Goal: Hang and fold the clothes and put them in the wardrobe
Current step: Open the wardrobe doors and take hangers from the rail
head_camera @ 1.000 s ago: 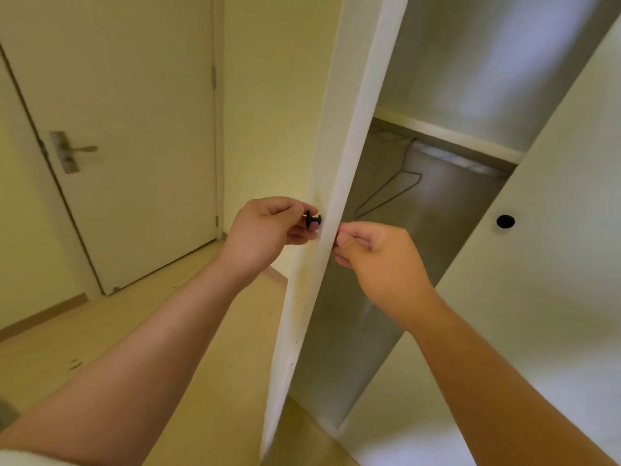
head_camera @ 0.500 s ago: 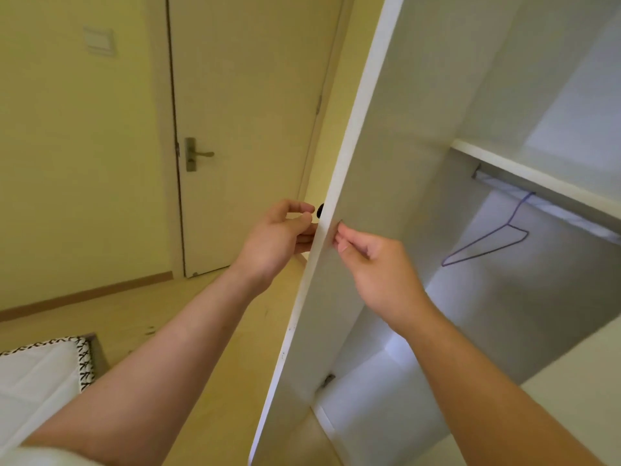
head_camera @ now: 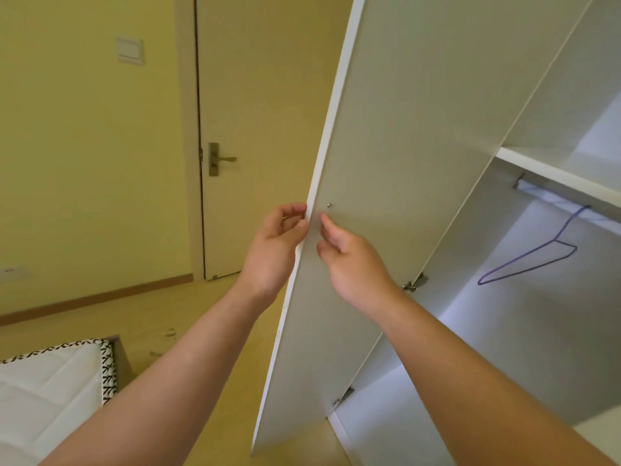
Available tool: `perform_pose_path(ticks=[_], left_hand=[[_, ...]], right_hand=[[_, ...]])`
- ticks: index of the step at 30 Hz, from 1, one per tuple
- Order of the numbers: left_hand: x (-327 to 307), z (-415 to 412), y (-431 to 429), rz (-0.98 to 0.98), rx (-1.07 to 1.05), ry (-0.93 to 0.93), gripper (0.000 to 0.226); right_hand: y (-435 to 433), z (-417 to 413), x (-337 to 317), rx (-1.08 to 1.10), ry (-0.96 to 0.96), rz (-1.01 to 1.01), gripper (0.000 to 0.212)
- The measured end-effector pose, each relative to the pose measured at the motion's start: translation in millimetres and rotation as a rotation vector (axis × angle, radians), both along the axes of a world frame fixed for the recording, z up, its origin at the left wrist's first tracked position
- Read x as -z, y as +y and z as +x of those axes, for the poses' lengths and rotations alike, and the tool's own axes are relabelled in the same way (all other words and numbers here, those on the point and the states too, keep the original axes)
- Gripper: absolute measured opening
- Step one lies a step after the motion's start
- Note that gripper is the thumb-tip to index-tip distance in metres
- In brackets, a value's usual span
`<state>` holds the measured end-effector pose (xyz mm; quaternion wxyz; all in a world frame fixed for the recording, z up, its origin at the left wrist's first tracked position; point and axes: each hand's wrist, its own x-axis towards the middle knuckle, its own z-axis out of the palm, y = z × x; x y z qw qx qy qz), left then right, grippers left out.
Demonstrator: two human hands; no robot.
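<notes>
The white wardrobe door stands swung open in front of me. My left hand is on its outer side, with fingers curled at the door's free edge; the knob is hidden behind the edge. My right hand is on the inner side, its loosely bent fingertips touching the door face just below a small screw. Inside the wardrobe a single purple wire hanger hangs on the rail under a white shelf. No clothes are in view.
Two metal hinges join the door to the wardrobe side. A closed room door with a lever handle is at the back left, with a light switch beside it. A white mattress corner lies at the lower left on the wooden floor.
The wardrobe door has swung further open to the left, showing more of the interior and the hanger. Both hands stayed at the door's edge and the black knob went out of sight.
</notes>
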<state>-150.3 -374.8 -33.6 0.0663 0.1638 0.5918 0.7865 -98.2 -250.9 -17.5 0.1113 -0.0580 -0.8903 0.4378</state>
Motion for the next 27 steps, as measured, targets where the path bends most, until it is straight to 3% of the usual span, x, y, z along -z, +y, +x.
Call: perform_pose_path(ticks=[4,8,10,16,27], left_hand=[[4.5,12.5,12.4,-0.059,-0.291,0.143,0.02],[8.5,30.6,33.5,-0.163,-0.45,0.496,0.02],[9.1,37.5,54.0,-0.126,-0.351,0.555,0.02],[2.1,74.3,153.3,-0.066,0.13,0.364,0.021],[4.4,165.2,322.6,-0.087,0.831,0.282,0.028]], right_hand=[[11.9,0.1,-1.5,-0.032,0.009,-0.059,0.052],[34.3,22.3,-0.4,0.067,0.049,-0.139,0.043],[50.9,38.9,1.2,0.17,0.065,-0.15,0.039],[123.3,114.6,3.1,0.588,0.141,-0.167,0.025],[213.5,267.9,-7.1,1.321,0.301,-0.009,0.017]])
